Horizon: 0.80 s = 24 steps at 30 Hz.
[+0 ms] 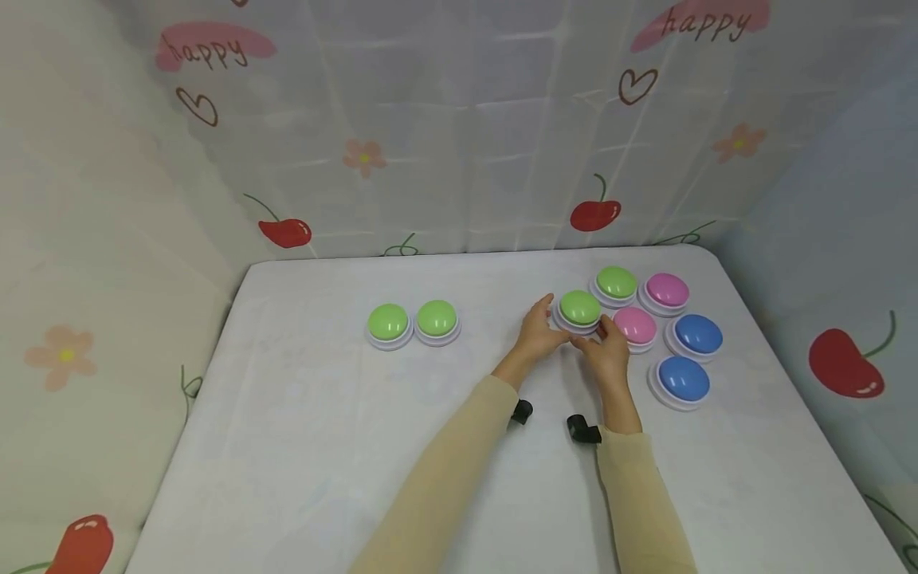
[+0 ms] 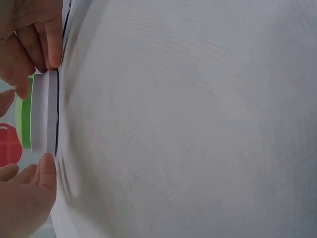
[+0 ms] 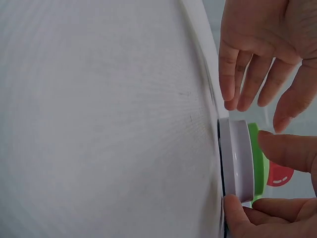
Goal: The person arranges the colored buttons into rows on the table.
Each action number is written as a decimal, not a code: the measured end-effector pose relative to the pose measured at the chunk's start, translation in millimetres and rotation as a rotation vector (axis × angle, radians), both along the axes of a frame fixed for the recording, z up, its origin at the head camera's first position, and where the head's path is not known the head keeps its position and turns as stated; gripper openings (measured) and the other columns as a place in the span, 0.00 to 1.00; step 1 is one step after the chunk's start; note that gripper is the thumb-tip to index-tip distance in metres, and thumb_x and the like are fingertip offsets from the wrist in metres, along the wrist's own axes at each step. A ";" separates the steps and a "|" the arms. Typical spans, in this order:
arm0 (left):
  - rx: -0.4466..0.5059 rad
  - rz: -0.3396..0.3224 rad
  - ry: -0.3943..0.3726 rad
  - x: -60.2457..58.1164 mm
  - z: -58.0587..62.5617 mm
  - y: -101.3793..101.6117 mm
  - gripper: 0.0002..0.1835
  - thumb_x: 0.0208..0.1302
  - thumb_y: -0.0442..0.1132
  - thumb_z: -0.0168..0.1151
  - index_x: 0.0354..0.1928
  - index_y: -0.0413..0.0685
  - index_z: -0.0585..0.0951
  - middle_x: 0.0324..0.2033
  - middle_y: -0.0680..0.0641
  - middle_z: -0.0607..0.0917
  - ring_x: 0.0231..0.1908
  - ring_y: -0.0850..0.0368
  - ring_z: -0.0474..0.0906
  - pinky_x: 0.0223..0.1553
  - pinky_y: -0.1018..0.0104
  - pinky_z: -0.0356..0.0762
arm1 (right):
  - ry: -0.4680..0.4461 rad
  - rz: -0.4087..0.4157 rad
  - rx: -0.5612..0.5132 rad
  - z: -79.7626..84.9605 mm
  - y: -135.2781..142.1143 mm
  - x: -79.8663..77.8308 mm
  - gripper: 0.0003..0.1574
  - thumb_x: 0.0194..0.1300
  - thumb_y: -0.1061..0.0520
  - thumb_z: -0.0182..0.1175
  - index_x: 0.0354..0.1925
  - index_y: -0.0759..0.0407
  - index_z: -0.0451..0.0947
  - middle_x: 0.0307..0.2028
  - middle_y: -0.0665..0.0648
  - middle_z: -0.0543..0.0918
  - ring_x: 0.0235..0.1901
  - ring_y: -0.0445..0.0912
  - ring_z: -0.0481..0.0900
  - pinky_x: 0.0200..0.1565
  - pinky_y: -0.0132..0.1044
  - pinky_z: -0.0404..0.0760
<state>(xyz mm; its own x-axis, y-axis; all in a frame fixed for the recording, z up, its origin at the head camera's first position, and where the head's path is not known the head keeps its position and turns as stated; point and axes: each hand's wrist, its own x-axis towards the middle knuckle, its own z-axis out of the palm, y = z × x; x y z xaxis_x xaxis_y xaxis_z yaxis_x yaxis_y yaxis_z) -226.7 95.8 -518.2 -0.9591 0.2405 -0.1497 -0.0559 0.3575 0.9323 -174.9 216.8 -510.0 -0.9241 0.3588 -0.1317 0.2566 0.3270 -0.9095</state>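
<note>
A push button [image 1: 579, 309] with a green dome and white round base sits between both hands, right of the table's middle. My left hand [image 1: 541, 331] is at its left side, fingers fairly straight, fingertips right at the base's edge. From the right, my right hand [image 1: 606, 351] pinches it; in the right wrist view the thumb lies over the green dome [image 3: 255, 158] and the fingers meet the white base [image 3: 237, 163]. Close behind is another green button [image 1: 617, 283], and a pink button [image 1: 635, 326] stands just beside the right hand.
Another pink button [image 1: 667, 290] and two blue buttons [image 1: 699, 335] [image 1: 684, 379] stand at the table's right. Two green buttons [image 1: 388, 323] [image 1: 437, 319] stand side by side left of the hands. A patterned curtain [image 1: 466, 119] hangs behind the white table [image 1: 323, 446].
</note>
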 end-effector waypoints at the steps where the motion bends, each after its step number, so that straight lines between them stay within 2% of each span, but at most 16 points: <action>1: -0.005 -0.010 -0.011 -0.1 -0.2 -0.3 0.48 0.52 0.33 0.74 0.73 0.44 0.59 0.70 0.43 0.67 0.66 0.48 0.69 0.64 0.62 0.72 | 0.004 0.001 -0.004 -0.7 -0.2 -0.3 0.47 0.58 0.69 0.64 0.71 0.72 0.55 0.69 0.74 0.63 0.69 0.63 0.64 0.66 0.50 0.71; 6: -0.004 -0.021 -0.073 1.7 -1.8 -2.2 0.45 0.54 0.29 0.69 0.74 0.46 0.59 0.68 0.42 0.70 0.66 0.48 0.69 0.64 0.60 0.73 | -0.007 0.003 0.007 -4.4 -1.2 -1.0 0.47 0.58 0.69 0.62 0.71 0.72 0.54 0.69 0.74 0.63 0.69 0.63 0.63 0.67 0.50 0.70; 9: -0.003 -0.015 -0.074 2.2 -3.6 -2.9 0.43 0.55 0.28 0.67 0.73 0.45 0.61 0.66 0.42 0.72 0.64 0.49 0.71 0.60 0.61 0.77 | -0.004 -0.002 0.023 -6.9 -1.8 -1.3 0.46 0.58 0.70 0.62 0.71 0.73 0.54 0.68 0.74 0.64 0.68 0.63 0.64 0.67 0.51 0.70; 17: -0.083 0.004 0.027 0.4 -9.7 -6.9 0.38 0.56 0.33 0.69 0.69 0.41 0.66 0.62 0.43 0.73 0.56 0.52 0.75 0.53 0.72 0.77 | 0.033 -0.011 0.080 -9.8 -4.4 -1.8 0.45 0.56 0.69 0.63 0.69 0.75 0.56 0.64 0.77 0.66 0.64 0.65 0.68 0.64 0.53 0.72; 24: -0.156 0.009 0.095 -1.3 -14.3 -10.3 0.38 0.53 0.36 0.73 0.67 0.39 0.70 0.57 0.43 0.75 0.49 0.56 0.75 0.48 0.76 0.76 | 0.020 -0.005 0.118 -13.5 -4.1 -2.3 0.43 0.57 0.67 0.64 0.68 0.75 0.60 0.61 0.77 0.66 0.61 0.64 0.70 0.64 0.52 0.73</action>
